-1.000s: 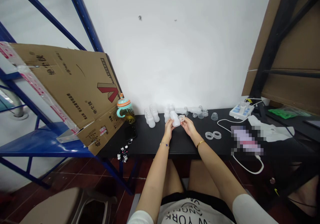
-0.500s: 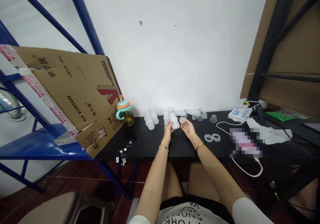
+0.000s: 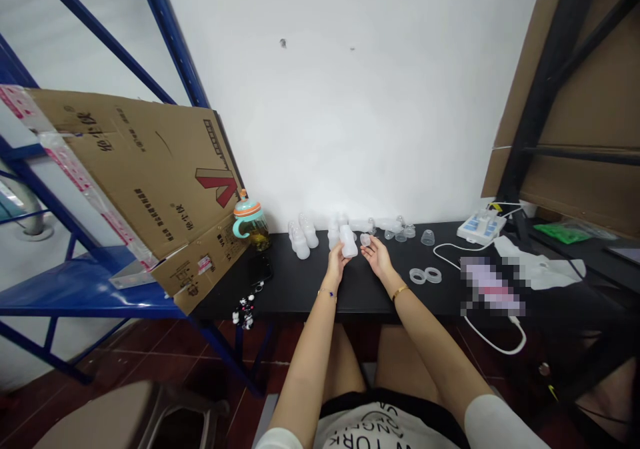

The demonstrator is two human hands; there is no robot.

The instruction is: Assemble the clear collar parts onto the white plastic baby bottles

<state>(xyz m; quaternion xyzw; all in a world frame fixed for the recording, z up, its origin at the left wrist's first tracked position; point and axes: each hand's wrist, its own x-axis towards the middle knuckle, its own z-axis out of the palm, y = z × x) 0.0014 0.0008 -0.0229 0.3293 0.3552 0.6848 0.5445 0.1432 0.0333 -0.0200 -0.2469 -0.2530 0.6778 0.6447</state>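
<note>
Left hand (image 3: 336, 265) curled around a frosted plastic bottle (image 3: 349, 241), held slightly tilted over the black table (image 3: 300, 289), toward its far edge. Right hand (image 3: 378, 258) just beside it, fingers loosely parted, tips at a small clear cap (image 3: 365, 240); grip unclear. More bottles (image 3: 302, 239) stand far left; two clear rings (image 3: 425, 275) lie right.

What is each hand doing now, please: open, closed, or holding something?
Left hand: closed around a frosted plastic bottle.
Right hand: fingers nearly together at a small clear piece; grip cannot be told.
</note>
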